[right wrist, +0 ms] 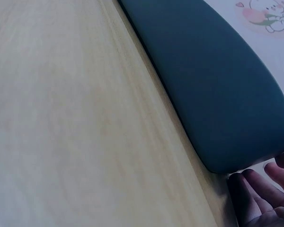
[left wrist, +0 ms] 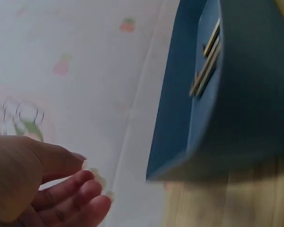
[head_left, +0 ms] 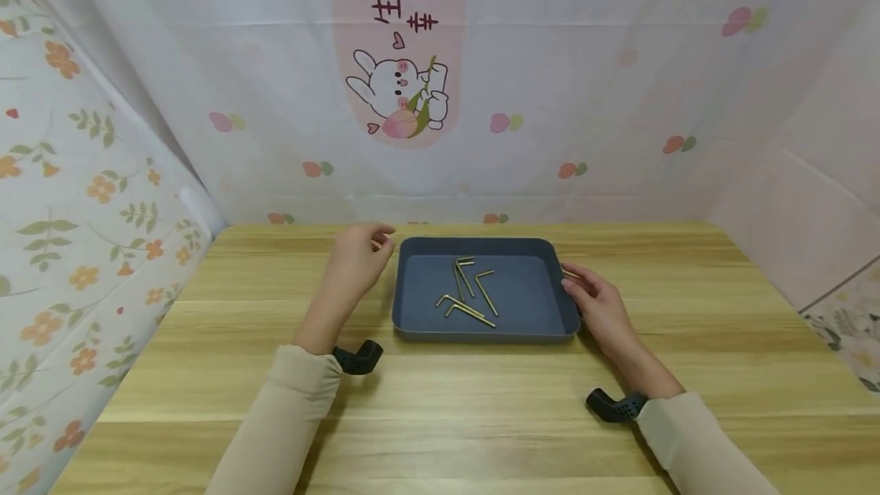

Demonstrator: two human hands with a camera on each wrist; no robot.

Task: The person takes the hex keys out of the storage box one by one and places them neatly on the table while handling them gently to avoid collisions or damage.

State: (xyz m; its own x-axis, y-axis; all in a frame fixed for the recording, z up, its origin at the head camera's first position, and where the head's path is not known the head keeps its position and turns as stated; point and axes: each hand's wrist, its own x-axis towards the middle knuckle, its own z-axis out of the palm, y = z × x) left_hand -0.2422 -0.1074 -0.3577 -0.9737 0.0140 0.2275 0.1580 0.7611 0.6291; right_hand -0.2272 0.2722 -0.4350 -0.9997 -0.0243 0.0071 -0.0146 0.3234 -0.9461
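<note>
A shallow grey-blue tray [head_left: 525,289] sits on the wooden table in the head view. Several gold L-shaped hex keys [head_left: 486,295] lie loose in it, left of its middle. My left hand [head_left: 357,258] is beside the tray's left end, its fingers loosely bent. Its fingertips [left wrist: 92,189] hold nothing in the left wrist view, and a gap separates them from the tray wall. My right hand [head_left: 605,308] is at the tray's right end, thumb and fingertips right at the outer wall. In the right wrist view, loosely bent fingers [right wrist: 262,191] reach the tray's end corner.
The wooden table [head_left: 474,411] extends in front of the tray and to both sides. Behind it hangs a patterned white cloth [head_left: 584,98] with a rabbit picture. A floral cloth [head_left: 82,235] hangs at the left. Black wrist devices [head_left: 357,357] sit at both sleeve cuffs.
</note>
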